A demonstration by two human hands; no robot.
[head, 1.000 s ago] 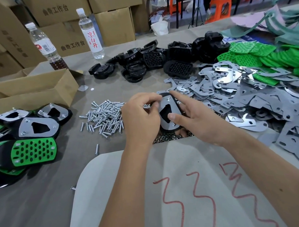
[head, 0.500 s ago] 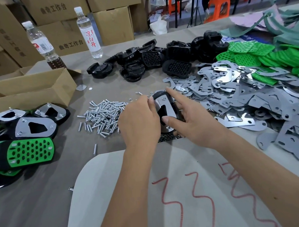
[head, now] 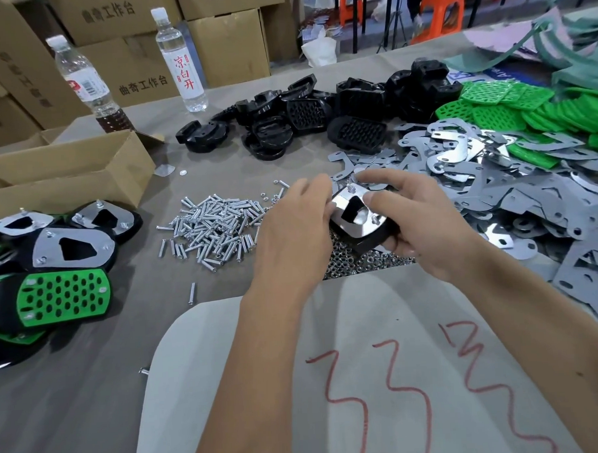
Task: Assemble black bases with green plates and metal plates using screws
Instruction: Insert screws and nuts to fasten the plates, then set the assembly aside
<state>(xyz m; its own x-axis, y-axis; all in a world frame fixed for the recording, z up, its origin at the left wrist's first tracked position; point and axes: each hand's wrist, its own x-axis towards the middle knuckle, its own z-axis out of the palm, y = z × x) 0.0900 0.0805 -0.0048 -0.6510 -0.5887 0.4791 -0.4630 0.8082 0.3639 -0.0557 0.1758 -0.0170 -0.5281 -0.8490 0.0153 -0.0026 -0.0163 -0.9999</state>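
Base: black moulded plastic base [head: 370,242], glossy, rounded outline, tilted up off the table between both hands.
Plate: shiny metal plate [head: 353,210] with a mirror finish and a dark cut-out in the middle, lying on top of the base; a screw end [head: 350,188] stands up at its far corner.
Right hand: right hand [head: 417,228] curls round the base from the right, thumb pressed on the plate's top, other fingers wrapped under the black edge.
Left hand: left hand [head: 296,226] sits at the base's left edge with fingers bent toward it; its fingertips are hidden behind the hand, so whether they pinch anything cannot be told.
Screws: loose heap of short bright steel screws [head: 212,230], just left of the left hand, on the grey-brown table [head: 75,400].
Nuts: bed of small silvery nuts [head: 347,263] directly below the held base.
Bases pile: black bases [head: 306,119], some with honeycomb grids, at the far middle.
Metal pile: flat grey plates [head: 530,209], dull and curved, spread at the right, beside the right hand.
Green plates: bright green perforated plastic plates [head: 511,107], far right.
Done pieces: finished assemblies [head: 64,294] at the left, black with green holed faces or steel tops.
Box: open cardboard box [head: 65,175], left rear.
Bottles: two clear plastic bottles [head: 180,60] behind it.
Sheet: pale sheet [head: 366,377] with red scrawl under the forearms.
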